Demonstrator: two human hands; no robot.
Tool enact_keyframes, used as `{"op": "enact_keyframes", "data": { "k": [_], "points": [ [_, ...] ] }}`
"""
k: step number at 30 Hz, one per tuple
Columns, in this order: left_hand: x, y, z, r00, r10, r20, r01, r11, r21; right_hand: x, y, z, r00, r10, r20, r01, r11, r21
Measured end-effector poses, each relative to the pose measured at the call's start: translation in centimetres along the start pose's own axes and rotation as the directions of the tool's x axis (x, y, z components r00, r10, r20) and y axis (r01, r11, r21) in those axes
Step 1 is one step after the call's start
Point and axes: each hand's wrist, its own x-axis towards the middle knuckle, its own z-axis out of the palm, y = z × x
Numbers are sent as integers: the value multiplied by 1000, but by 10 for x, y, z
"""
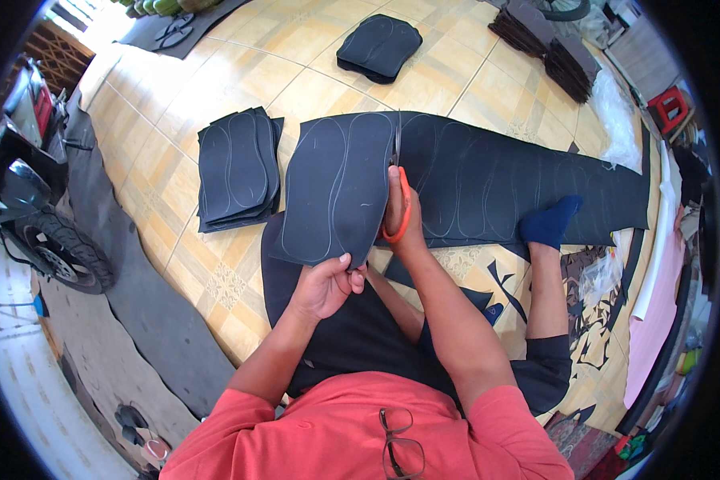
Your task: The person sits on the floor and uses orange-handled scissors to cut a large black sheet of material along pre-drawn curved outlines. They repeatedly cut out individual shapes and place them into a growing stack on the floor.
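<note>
My right hand [402, 218] grips a pair of scissors [406, 204] with orange handles. Their blades point away from me, along the edge between a piece of black sheet material [320, 180] and the longer black sheet [496, 172] on the right. Both carry thin, light curved outlines. My left hand [328, 288] pinches the near edge of the piece between thumb and fingers, holding it up over my leg. Left of it lies a stack of black cut pieces [236, 168], also marked with outlines.
Farther off on the tiled floor sits a smaller stack of shaped black pieces [378, 46]. My socked foot [554, 222] rests on the long sheet. Dark offcuts [592, 336] lie to the right, brown stacked pieces [546, 50] at the far right. A motorcycle wheel [64, 250] stands at left.
</note>
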Motion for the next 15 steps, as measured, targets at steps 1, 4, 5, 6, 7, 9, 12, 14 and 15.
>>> {"op": "enact_keyframes", "data": {
  "k": [1,4,5,6,7,9,12,14,15],
  "points": [
    [-1,0,2,1000,1,19,-2,999,38,3,-1,-1,999,-20,-25,22,997,75],
    [-3,1,6,999,10,39,-14,995,103,25,0,2,990,-107,-95,127,964,233],
    [-2,0,6,1000,15,26,-17,996,86,24,1,-5,999,-6,-42,16,968,249],
    [-4,1,3,999,34,1,-34,997,68,18,-7,-6,995,95,32,-100,960,260],
    [-4,2,3,998,55,8,-55,996,73,12,-15,-8,976,192,100,-212,942,261],
    [-5,7,2,995,97,19,-98,992,82,6,-21,-12,977,199,82,-215,916,337],
    [3,36,-2,979,201,11,-199,954,226,-12,-22,-22,976,202,77,-216,888,405],
    [8,69,-18,960,274,-64,-246,928,281,-28,-15,-34,980,195,44,-198,916,349],
    [14,87,-25,945,300,-134,-248,918,309,-34,-11,-40,978,205,30,-202,915,349]
  ]
}}
